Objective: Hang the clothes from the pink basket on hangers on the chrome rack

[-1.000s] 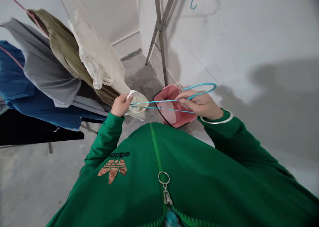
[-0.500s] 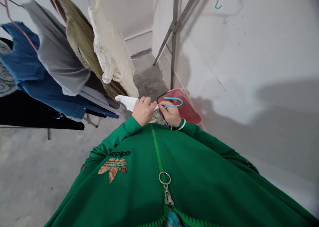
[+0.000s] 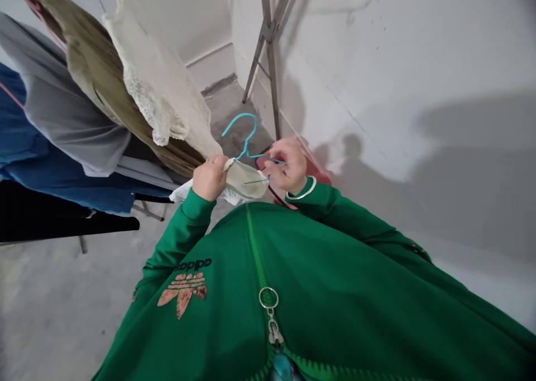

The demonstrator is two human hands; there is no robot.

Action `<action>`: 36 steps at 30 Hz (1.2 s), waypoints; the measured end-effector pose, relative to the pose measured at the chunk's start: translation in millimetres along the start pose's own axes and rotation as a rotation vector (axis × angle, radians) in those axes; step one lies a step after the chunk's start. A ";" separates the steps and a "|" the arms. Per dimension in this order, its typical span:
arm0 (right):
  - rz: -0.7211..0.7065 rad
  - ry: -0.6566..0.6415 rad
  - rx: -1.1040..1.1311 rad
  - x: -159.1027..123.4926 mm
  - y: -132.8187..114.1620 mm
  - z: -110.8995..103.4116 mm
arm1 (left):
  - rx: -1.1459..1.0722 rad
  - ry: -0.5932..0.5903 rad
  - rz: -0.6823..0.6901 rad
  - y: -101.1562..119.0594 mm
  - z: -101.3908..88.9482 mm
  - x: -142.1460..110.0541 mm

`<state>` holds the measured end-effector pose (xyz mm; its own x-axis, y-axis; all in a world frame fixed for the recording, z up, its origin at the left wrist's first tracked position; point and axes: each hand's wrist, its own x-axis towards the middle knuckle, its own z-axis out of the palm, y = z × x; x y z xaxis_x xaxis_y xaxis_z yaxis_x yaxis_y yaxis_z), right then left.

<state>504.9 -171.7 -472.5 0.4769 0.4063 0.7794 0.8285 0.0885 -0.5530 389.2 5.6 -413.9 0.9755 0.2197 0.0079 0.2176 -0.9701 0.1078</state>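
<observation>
I had the left hand (image 3: 208, 178) fingers (image 3: 218, 163) pinched on the edge of the white cloth garment (image 3: 247, 181). Right hand (image 3: 288, 166) fingers (image 3: 288, 152) pinched a blue wire hanger (image 3: 248, 137), hook up, its wire lying across the garment.

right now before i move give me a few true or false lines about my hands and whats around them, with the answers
Your left hand grips a cream cloth. True.
The blue wire hanger lies on the floor. False: your right hand holds it, with the hook pointing up.
A pale bangle circles your right wrist. True.
The pink basket is in your left hand. False: it sits low behind your right hand, by the wall.
A lace-edged cream garment hangs to the left of your hands. True.
</observation>
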 end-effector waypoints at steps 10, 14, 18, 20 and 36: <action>0.062 -1.027 -0.192 -53.4 24.8 47.5 | -0.159 0.218 0.027 -20.2 -18.9 -12.2; 0.071 -1.145 -0.243 -41.9 32.2 55.3 | -0.239 0.251 0.051 -21.4 -30.3 -23.7; 0.042 -1.236 -0.327 -41.9 41.6 52.8 | -0.273 0.304 0.013 -28.7 -39.5 -34.0; 0.060 -1.194 -0.344 -48.0 51.9 46.8 | -0.265 0.334 -0.021 -38.5 -41.6 -39.3; 0.138 -0.424 0.196 -37.8 39.3 -30.6 | -0.077 0.474 -0.208 -70.8 -12.3 -52.9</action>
<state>528.4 -211.3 -514.7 0.3830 0.7574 0.5288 0.6755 0.1609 -0.7196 321.8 64.0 -409.7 0.7868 0.4465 0.4261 0.3844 -0.8946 0.2277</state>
